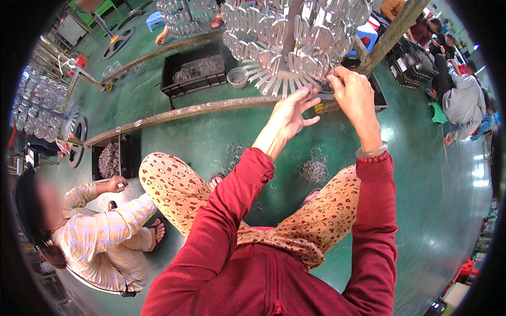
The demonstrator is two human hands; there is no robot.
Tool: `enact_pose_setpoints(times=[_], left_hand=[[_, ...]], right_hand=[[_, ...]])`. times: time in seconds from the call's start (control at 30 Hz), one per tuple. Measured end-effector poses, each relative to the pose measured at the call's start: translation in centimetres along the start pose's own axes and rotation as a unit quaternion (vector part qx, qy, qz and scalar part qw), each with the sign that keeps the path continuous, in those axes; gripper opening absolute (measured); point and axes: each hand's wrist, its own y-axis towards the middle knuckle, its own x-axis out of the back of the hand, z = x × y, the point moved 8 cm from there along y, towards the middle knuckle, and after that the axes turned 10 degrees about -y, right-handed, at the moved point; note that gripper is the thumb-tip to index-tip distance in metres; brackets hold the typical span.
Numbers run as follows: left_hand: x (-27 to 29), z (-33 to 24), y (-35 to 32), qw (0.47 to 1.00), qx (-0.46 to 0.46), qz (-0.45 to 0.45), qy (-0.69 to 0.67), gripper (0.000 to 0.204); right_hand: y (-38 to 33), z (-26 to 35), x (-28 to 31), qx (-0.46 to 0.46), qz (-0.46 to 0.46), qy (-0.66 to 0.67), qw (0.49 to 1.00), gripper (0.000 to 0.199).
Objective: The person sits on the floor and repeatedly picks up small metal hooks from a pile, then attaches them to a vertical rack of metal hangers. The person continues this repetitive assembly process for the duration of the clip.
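Observation:
In front of me hangs a tall rack of silvery flat metal pieces (pixel 276 38) with oval loops, stacked in tiers round a central post. Its lowest tier fans out as flat metal strips (pixel 263 81). My left hand (pixel 289 117) is just below that fan, fingers spread, the index fingertip close to the strip ends. My right hand (pixel 354 97) is at the right edge of the fan, thumb and forefinger pinched together at the lowest pieces. What lies in that pinch is too small to make out. A bracelet of red beads and a pale bangle circle my right wrist.
A wooden rail (pixel 200 109) crosses below the rack. Beyond it are a black crate (pixel 192 89) of metal bits and a small grey bowl (pixel 237 78). Wire pieces (pixel 314 168) lie on the green floor between my legs. A person in plaid (pixel 105 231) sits at left.

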Motion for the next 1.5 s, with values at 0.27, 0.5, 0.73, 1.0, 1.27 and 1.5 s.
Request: enact_pose_setpoints(times=[0.27, 0.5, 0.73, 1.0, 1.27, 1.5], left_hand=[[0.0, -0.1, 0.0, 1.000, -0.007, 0.017, 0.005, 0.031], [0.7, 0.2, 0.9, 0.996, -0.012, 0.091, 0.014, 0.045], [2.7, 0.9, 0.2, 0.991, -0.019, 0.132, -0.014, 0.049], [26.7, 10.5, 2.6, 0.873, 0.104, -0.194, 0.435, 0.015], [28.0, 18.4, 6.1, 0.556, -0.005, -0.103, 0.824, 0.027], [25.0, 16.0, 4.3, 0.622, 0.012, -0.149, 0.768, 0.016]], right_hand=[[0.2, 0.2, -0.8, 0.055, -0.056, -0.004, 0.997, 0.019], [-1.8, 0.7, 0.0, 0.044, -0.104, 0.026, 0.993, 0.008], [-3.0, 0.8, -0.1, 0.112, -0.141, 0.112, 0.977, 0.009], [-1.3, 1.0, -2.1, 0.141, -0.109, 0.064, 0.982, 0.009], [-0.3, 2.7, -1.3, 0.071, -0.056, 0.064, 0.994, 0.011], [-0.7, 0.9, -3.1, 0.032, -0.043, 0.066, 0.996, 0.008]])
